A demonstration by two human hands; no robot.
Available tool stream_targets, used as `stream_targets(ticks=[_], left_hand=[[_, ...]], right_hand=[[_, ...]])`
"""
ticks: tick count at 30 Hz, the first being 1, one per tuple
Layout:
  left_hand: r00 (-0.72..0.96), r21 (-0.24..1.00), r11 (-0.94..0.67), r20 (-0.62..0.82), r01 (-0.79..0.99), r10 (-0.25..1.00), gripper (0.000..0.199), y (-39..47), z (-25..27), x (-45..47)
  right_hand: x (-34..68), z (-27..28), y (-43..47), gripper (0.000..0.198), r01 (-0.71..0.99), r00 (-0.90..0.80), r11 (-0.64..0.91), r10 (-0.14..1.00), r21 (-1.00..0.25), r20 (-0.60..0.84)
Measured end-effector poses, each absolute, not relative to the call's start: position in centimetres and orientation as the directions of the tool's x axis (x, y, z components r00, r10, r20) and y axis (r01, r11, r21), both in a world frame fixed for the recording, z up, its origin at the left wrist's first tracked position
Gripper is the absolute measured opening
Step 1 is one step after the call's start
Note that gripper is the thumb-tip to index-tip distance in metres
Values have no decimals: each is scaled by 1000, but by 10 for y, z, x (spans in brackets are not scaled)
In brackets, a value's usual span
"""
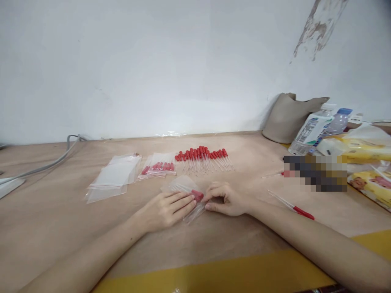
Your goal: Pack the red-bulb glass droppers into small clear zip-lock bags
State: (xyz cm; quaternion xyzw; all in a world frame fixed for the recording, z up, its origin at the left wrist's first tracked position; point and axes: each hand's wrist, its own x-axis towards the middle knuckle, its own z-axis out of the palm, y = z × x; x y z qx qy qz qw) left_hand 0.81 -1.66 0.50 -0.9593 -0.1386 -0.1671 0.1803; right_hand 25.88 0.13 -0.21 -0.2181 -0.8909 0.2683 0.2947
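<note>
A clear plastic zip bag (193, 215) lies on the table between my hands, holding thin pale-shafted tools with red handles (198, 195). My left hand (169, 208) rests flat across the bag, fingers stretched out, its fingertips near the red handles. At the bag's right edge, my right hand (225, 198) is curled, thumb and fingers pinching the plastic. Beyond them is a row of loose red-handled tools (200, 152), with thin shafts pointing towards me. Filled bags (159, 166) with red handles inside are stacked to the left of that row.
Flat unfilled zip bags (116, 175) lie at the left, near a grey cable (58, 160). Several red-handled tools (304, 212) lie by my right forearm. A grey-beige container (282, 118), plastic bottles (314, 128) and yellow packages (363, 146) crowd the right side. A wall bounds the back.
</note>
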Motion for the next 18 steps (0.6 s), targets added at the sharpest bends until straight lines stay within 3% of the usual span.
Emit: stream_targets(ticks=[4,7,10,13,15,18], left_hand=[[850,-343,-811,418,474,320,33,-15,6,13],[849,-361,-800,422,478,317,30,-15,5,16],[801,-302,-809,513,504,308,26,-14,6,12],[677,-132,-817,641,561,361,25,-11,11,1],[595,-24,-816,696,578,401,25,-8,18,-8],[486,57,-788,759,613,433,26,0,29,-22]], right_hand=[[258,-3,0,25,200,-781,763,503,-615,369],[257,-1,0,26,202,-798,757,495,-622,343],[268,14,2,21,368,-724,742,607,-560,328],[298,41,5,35,714,-534,568,820,-410,206],[324,58,8,47,919,-342,342,939,-197,38],[356,70,7,52,994,-80,93,978,57,-194]])
